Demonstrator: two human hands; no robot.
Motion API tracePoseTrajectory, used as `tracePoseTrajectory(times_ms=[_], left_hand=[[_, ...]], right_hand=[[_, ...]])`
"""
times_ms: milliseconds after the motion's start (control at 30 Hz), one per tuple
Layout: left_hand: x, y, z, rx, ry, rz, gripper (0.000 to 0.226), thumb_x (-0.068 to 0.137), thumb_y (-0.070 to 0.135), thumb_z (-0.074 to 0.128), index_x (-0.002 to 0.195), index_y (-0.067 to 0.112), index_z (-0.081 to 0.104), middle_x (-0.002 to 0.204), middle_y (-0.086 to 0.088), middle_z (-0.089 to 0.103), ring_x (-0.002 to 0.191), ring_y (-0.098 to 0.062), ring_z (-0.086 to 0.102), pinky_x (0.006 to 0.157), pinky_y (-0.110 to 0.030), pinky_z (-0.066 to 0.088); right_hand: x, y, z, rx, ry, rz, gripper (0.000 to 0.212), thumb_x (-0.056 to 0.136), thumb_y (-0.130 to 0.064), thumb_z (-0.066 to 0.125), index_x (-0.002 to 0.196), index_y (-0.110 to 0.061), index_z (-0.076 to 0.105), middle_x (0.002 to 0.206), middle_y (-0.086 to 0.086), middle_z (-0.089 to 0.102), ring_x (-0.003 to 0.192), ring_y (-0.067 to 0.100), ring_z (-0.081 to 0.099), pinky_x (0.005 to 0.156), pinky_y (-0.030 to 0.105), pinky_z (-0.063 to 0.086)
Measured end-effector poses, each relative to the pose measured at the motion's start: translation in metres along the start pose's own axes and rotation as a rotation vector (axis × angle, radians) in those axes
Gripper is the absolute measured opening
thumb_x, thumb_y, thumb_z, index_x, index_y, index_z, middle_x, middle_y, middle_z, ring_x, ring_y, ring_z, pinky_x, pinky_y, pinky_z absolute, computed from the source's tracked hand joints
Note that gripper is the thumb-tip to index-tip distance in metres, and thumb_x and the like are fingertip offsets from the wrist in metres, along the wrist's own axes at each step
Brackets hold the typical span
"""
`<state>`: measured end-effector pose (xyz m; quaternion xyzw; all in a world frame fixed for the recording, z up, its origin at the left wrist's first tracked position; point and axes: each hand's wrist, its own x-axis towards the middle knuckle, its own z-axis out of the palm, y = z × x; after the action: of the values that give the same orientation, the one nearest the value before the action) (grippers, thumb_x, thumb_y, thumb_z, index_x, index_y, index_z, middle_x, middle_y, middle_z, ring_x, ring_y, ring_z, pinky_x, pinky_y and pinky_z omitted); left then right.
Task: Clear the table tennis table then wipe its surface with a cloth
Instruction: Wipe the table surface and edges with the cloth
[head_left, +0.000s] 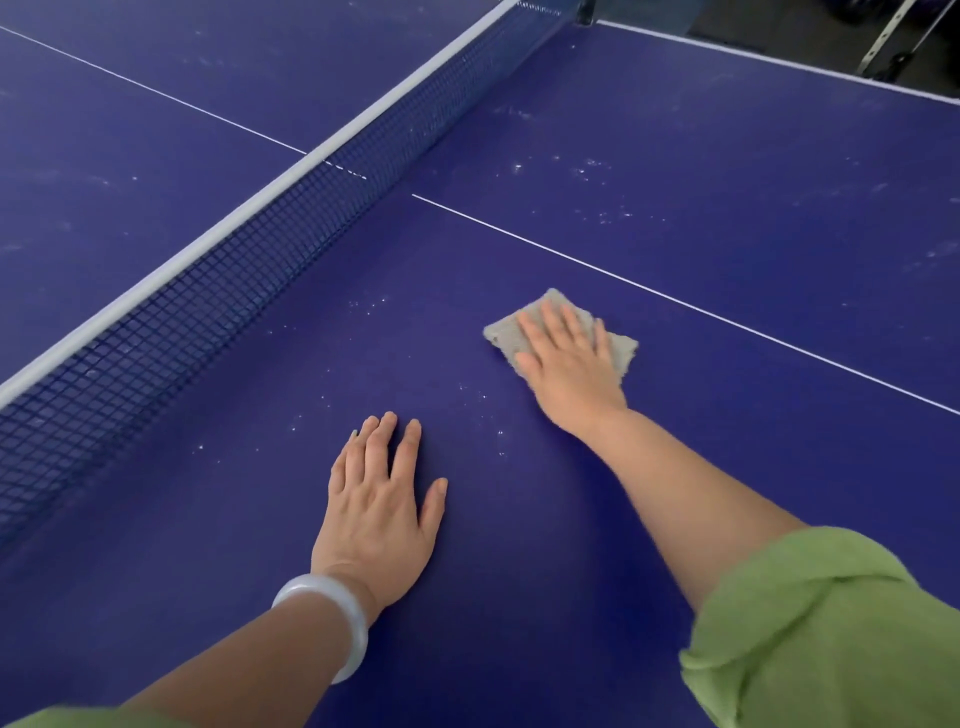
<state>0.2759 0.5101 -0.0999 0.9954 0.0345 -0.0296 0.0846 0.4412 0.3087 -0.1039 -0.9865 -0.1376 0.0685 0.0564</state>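
Observation:
A blue table tennis table (675, 182) fills the view, its surface flecked with pale dust specks. A small grey-beige cloth (501, 332) lies flat on it, just short of the white centre line. My right hand (569, 358) presses on the cloth with straight, spread fingers and covers most of it. My left hand (382, 493) rests flat on the bare table, nearer to me and to the left of the cloth, with fingers straight and a pale bangle on the wrist.
The dark net (249, 270) with its white top band runs diagonally from lower left to upper right, to the left of both hands. A white centre line (727, 317) crosses the table. Beyond the far edge at the upper right stands a metal frame (883, 47).

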Motion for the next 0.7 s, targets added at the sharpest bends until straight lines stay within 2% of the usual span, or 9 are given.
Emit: tracePoseTrajectory(times_ms=[100, 167, 233, 300, 500, 567, 700], left_hand=[[0.0, 0.001, 0.0, 0.006, -0.008, 0.001, 0.073, 0.094, 0.055, 0.015, 0.152, 0.014, 0.032, 0.157, -0.01, 0.028, 0.147, -0.029, 0.02, 0.121, -0.043, 0.015], [-0.001, 0.001, -0.001, 0.008, -0.012, 0.0, 0.068, 0.097, 0.052, 0.019, 0.15, 0.013, 0.035, 0.155, -0.012, 0.032, 0.146, -0.031, 0.024, 0.121, -0.045, 0.02], [-0.001, 0.001, -0.002, 0.019, -0.012, 0.003, 0.067, 0.097, 0.051, 0.021, 0.149, 0.011, 0.039, 0.153, -0.014, 0.036, 0.144, -0.033, 0.029, 0.119, -0.047, 0.023], [-0.001, 0.001, -0.002, 0.03, -0.009, 0.011, 0.069, 0.096, 0.05, 0.019, 0.147, 0.01, 0.041, 0.152, -0.016, 0.039, 0.143, -0.034, 0.033, 0.118, -0.047, 0.024], [0.0, -0.003, -0.002, 0.013, -0.036, 0.046, 0.072, 0.096, 0.051, 0.011, 0.152, 0.012, 0.03, 0.157, -0.016, 0.029, 0.148, -0.032, 0.022, 0.122, -0.045, 0.014], [0.0, -0.004, -0.002, -0.002, -0.028, 0.066, 0.072, 0.096, 0.051, 0.01, 0.152, 0.011, 0.03, 0.157, -0.016, 0.029, 0.148, -0.033, 0.021, 0.122, -0.046, 0.013], [0.0, -0.007, 0.0, -0.046, -0.017, 0.092, 0.072, 0.096, 0.051, 0.008, 0.154, 0.01, 0.025, 0.159, -0.017, 0.024, 0.149, -0.034, 0.016, 0.123, -0.046, 0.008]], right_hand=[[-0.038, 0.068, -0.01, 0.018, 0.019, 0.265, 0.055, 0.105, -0.042, 0.011, 0.158, -0.029, 0.001, 0.165, -0.001, -0.008, 0.151, 0.018, -0.012, 0.122, 0.049, -0.006], [-0.072, 0.089, -0.014, 0.078, 0.035, 0.462, 0.056, 0.104, -0.043, 0.011, 0.158, -0.03, 0.001, 0.166, 0.0, -0.006, 0.152, 0.018, -0.011, 0.122, 0.05, -0.007], [-0.103, 0.08, -0.008, 0.106, 0.066, 0.635, 0.058, 0.103, -0.045, 0.01, 0.158, -0.029, 0.001, 0.166, 0.002, -0.006, 0.152, 0.02, -0.01, 0.121, 0.052, -0.007], [-0.12, 0.042, 0.002, 0.096, 0.103, 0.734, 0.06, 0.102, -0.046, 0.008, 0.158, -0.026, 0.0, 0.165, 0.003, -0.008, 0.152, 0.022, -0.011, 0.121, 0.053, -0.007], [-0.071, -0.077, 0.009, 0.171, 0.007, 0.691, 0.057, 0.104, -0.046, 0.006, 0.156, -0.028, -0.009, 0.164, 0.001, -0.018, 0.15, 0.022, -0.019, 0.117, 0.056, -0.017], [-0.069, -0.086, 0.01, 0.187, 0.015, 0.673, 0.057, 0.104, -0.045, 0.007, 0.156, -0.028, -0.008, 0.164, 0.0, -0.017, 0.15, 0.021, -0.019, 0.117, 0.055, -0.016], [-0.122, -0.096, 0.025, 0.106, 0.111, 0.71, 0.059, 0.102, -0.046, 0.005, 0.157, -0.027, -0.005, 0.165, 0.001, -0.012, 0.151, 0.021, -0.014, 0.121, 0.053, -0.008]])
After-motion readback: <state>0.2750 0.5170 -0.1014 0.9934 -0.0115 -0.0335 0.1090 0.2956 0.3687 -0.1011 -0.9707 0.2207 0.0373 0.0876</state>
